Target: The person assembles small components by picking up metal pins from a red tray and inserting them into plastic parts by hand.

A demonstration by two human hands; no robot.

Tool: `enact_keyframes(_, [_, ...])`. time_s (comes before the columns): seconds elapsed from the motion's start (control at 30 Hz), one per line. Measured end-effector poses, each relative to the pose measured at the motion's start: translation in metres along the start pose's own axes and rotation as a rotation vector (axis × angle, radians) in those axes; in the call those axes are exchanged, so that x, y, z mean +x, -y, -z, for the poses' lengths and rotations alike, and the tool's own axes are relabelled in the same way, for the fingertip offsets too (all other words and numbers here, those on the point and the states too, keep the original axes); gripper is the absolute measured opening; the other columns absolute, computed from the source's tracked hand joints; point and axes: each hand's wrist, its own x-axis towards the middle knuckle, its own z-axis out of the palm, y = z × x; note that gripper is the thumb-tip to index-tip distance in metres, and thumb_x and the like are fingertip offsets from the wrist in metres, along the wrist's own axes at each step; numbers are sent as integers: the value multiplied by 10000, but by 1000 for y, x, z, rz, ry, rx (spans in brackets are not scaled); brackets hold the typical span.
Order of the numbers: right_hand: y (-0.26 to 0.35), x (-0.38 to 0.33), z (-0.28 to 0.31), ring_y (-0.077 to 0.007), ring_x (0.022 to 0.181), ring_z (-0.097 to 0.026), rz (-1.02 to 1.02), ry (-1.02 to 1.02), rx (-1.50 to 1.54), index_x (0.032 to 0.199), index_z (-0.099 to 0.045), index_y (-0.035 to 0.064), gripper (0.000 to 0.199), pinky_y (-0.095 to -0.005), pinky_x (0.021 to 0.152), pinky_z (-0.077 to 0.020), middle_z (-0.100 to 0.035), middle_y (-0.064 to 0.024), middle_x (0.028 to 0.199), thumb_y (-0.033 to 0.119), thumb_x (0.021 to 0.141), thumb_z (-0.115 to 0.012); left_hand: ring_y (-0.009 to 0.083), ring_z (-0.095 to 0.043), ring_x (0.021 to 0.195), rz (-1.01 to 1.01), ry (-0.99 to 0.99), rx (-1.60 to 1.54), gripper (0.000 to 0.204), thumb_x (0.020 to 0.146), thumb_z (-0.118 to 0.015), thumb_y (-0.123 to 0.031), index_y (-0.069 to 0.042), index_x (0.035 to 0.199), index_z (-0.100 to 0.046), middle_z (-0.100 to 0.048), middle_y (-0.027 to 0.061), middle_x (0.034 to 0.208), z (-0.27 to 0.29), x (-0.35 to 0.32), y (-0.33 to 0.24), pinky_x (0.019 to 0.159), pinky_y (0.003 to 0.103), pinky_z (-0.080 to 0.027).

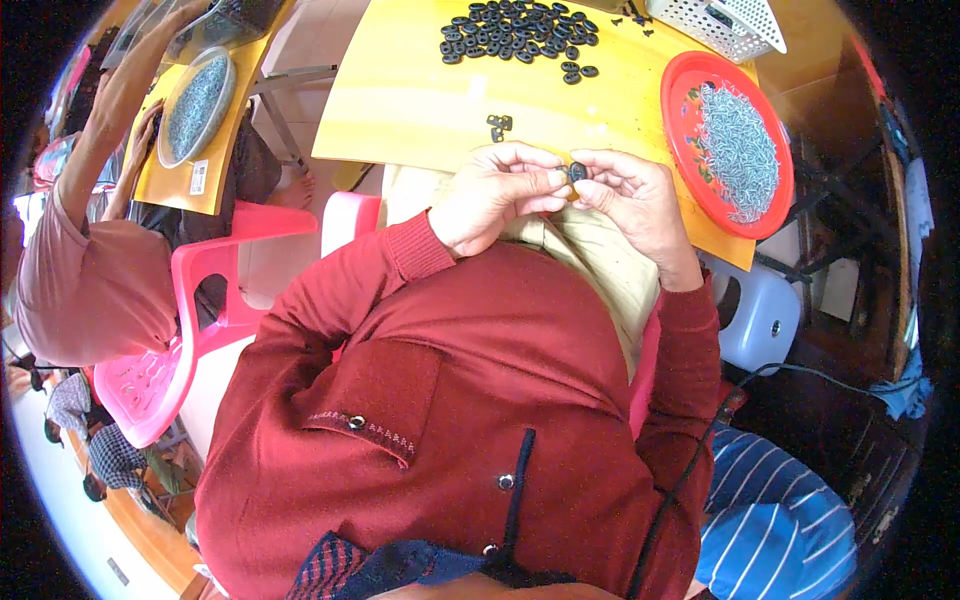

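In front of my chest, both hands meet near the front edge of the yellow table (400,110). A small black oval plastic piece (578,172) with holes is pinched between the thumb and fingers of my right hand (632,198). My left hand (505,195) is closed too, its thumb and fingertips pressed together right beside the piece; what they hold, if anything, is too small to make out. Just beyond my left hand lie several small black parts (498,127). A spread of similar black oval pieces (515,32) covers part of the far table.
A red plate (672,100) heaped with silvery screws (740,150) stands at the table's right, with a white perforated basket (735,30) behind it. At left, another person (100,270) sits in a pink chair (185,330) by a second bowl of screws (197,108).
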Motion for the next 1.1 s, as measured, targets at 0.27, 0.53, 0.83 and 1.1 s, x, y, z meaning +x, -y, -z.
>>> enact_keyframes(0.27, [-3, 0, 0, -103, 774, -609, 11, 13, -16, 1107, -596, -45, 262, -228, 692, -513, -643, -56, 889, -12, 847, -610, 224, -653, 890, 6, 19, 15, 161, 860, -601, -4, 11, 1020, -601, -654, 148, 979, 2, 1, 1, 821, 341, -557])
enact_keyframes(0.53, [0, 0, -1, -104, 778, -618, 36, 25, -1, 1095, -598, -45, 243, -231, 699, -518, -651, -62, 895, -11, 854, -602, 231, -653, 896, 23, -7, 33, 169, 863, -592, 0, 27, 1030, -598, -653, 155, 987, 2, 1, 0, 834, 344, -551])
enact_keyframes(0.83, [1, 0, 0, -106, 790, -616, 31, 34, 0, 1105, -594, -48, 253, -233, 708, -517, -648, -65, 909, -5, 856, -599, 231, -653, 902, 35, -1, 40, 173, 866, -589, -3, 24, 1036, -604, -656, 153, 989, 1, 0, -1, 845, 346, -549])
enact_keyframes(1.1, [0, -1, 0, -98, 792, -601, 18, 37, 27, 1112, -594, -39, 257, -230, 706, -507, -636, -53, 914, 3, 859, -596, 200, -656, 831, 40, -24, 20, 160, 857, -601, 18, 53, 1013, -586, -647, 149, 950, -4, -1, -3, 768, 273, -564])
